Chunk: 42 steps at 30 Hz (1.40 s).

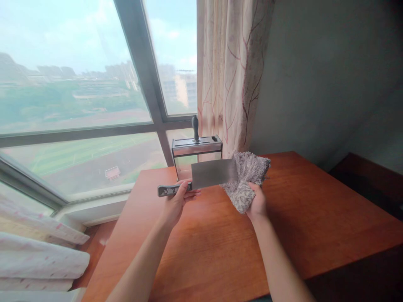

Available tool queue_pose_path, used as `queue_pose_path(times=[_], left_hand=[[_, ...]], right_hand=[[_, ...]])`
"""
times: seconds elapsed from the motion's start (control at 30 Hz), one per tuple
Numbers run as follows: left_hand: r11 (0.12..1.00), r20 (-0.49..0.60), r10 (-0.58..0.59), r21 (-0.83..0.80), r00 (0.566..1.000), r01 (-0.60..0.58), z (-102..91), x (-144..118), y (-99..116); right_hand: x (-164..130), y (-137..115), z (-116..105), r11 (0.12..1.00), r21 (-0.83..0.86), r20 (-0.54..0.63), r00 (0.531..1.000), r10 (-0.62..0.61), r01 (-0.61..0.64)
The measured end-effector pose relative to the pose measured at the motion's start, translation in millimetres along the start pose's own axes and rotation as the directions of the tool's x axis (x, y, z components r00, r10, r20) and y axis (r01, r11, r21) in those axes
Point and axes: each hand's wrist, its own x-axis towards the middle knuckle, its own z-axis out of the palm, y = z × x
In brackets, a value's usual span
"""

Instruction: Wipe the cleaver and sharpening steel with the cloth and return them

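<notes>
Your left hand (180, 196) grips the cleaver (208, 174) where its dark, light-patterned handle meets the blade, thumb along the near face and fingers behind. The blade lies level above the table, pointing to your right. Your right hand (258, 202) grasps a fluffy gray cloth (250, 165) by its lower right part, its fingers partly hidden by the folds; the cloth covers the blade's far end, so you cannot see that edge.

Just beyond the cleaver stands a metal-topped knife holder (197, 144) with clear sides, a dark handle (195, 127) rising from its top. The blade and your left hand block its lower front, and whether the blade touches it cannot be told. The holder stands near the far edge of the reddish-brown wooden table (201, 247).

Past that edge are the gray window frame (151, 79) and a branch-patterned curtain (236, 63). Another curtain (40, 256) hangs at lower left, well apart from your hands. A dark gray wall (315, 84) closes the right side.
</notes>
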Motion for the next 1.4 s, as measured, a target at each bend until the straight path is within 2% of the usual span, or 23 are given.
queue_pose_path(times=[0.13, 0.23, 0.33, 0.43, 0.53, 0.6, 0.63, 0.7, 0.77, 0.8, 0.83, 0.9, 1.0, 1.1, 1.17, 1.27, 1.4], left_hand=[[0.999, 0.024, -0.034, -0.022, 0.999, 0.035, 1.8, -1.2, 2.0], [0.997, 0.048, -0.073, -0.025, 0.996, 0.074, 4.4, -3.1, 4.1], [0.996, 0.055, -0.088, -0.018, 0.995, 0.089, 6.5, -5.2, 4.5], [0.997, 0.055, -0.075, -0.014, 0.996, 0.076, 7.8, -6.4, 2.3], [0.996, 0.056, -0.074, -0.049, 0.996, 0.076, 10.7, -7.0, -2.4], [0.993, 0.045, -0.076, -0.086, 0.996, 0.080, 14.1, -8.0, -6.0], [0.991, 0.040, -0.076, -0.104, 0.996, 0.080, 16.1, -8.7, -7.7], [0.988, 0.029, -0.076, -0.133, 0.997, 0.080, 20.0, -10.4, -10.1], [0.986, 0.017, -0.075, -0.148, 0.997, 0.076, 22.7, -12.1, -10.9], [0.986, 0.010, -0.074, -0.150, 0.997, 0.074, 23.5, -12.6, -10.8], [0.986, 0.008, -0.073, -0.147, 0.997, 0.074, 23.8, -12.9, -10.6], [0.988, 0.001, -0.065, -0.141, 0.998, 0.064, 23.4, -13.0, -9.9], [0.989, -0.033, -0.040, -0.146, 0.999, 0.035, 22.3, -12.7, -9.1], [0.991, -0.054, -0.017, -0.134, 0.998, 0.009, 23.2, -13.2, -8.0], [0.995, -0.025, 0.002, -0.098, 1.000, -0.004, 24.6, -13.9, -6.9], [0.999, 0.026, 0.027, -0.040, 0.999, -0.026, 24.9, -14.0, -5.5], [0.998, 0.023, 0.049, -0.037, 0.999, -0.048, 20.4, -11.6, -5.9]], right_hand=[[-0.8, 1.4, 2.3, 0.999, 0.030, -0.025, 0.999, -0.021, 0.022], [0.9, 3.5, 2.2, 0.995, -0.018, -0.029, 0.995, -0.094, 0.094], [3.9, 7.8, -0.8, 0.978, -0.103, -0.042, 0.982, -0.186, 0.181], [4.3, 11.7, -4.2, 0.959, -0.205, -0.046, 0.976, -0.211, 0.197], [-0.7, 11.7, -4.1, 0.888, -0.375, 0.022, 0.960, -0.278, 0.266], [-5.7, 9.9, -1.3, 0.750, -0.519, 0.146, 0.907, -0.395, 0.410], [-8.1, 8.8, 0.7, 0.635, -0.586, 0.235, 0.855, -0.462, 0.504], [-12.4, 7.7, 5.8, 0.324, -0.676, 0.436, 0.713, -0.549, 0.662], [-17.3, 9.2, 11.7, 0.010, -0.695, 0.603, 0.591, -0.535, 0.718], [-20.6, 11.1, 14.9, -0.109, -0.686, 0.663, 0.556, -0.500, 0.720], [-24.7, 13.6, 18.2, -0.196, -0.669, 0.709, 0.537, -0.458, 0.717], [-34.7, 19.8, 24.7, -0.295, -0.609, 0.784, 0.504, -0.362, 0.736], [-49.3, 27.9, 32.7, -0.339, -0.499, 0.865, 0.433, -0.253, 0.798], [-54.1, 30.5, 35.8, -0.343, -0.451, 0.890, 0.388, -0.238, 0.824], [-50.4, 28.6, 34.5, -0.345, -0.479, 0.874, 0.404, -0.268, 0.807], [-38.6, 22.7, 28.1, -0.338, -0.563, 0.820, 0.460, -0.340, 0.754], [-22.3, 16.1, 15.8, -0.276, -0.646, 0.738, 0.491, -0.463, 0.711]])
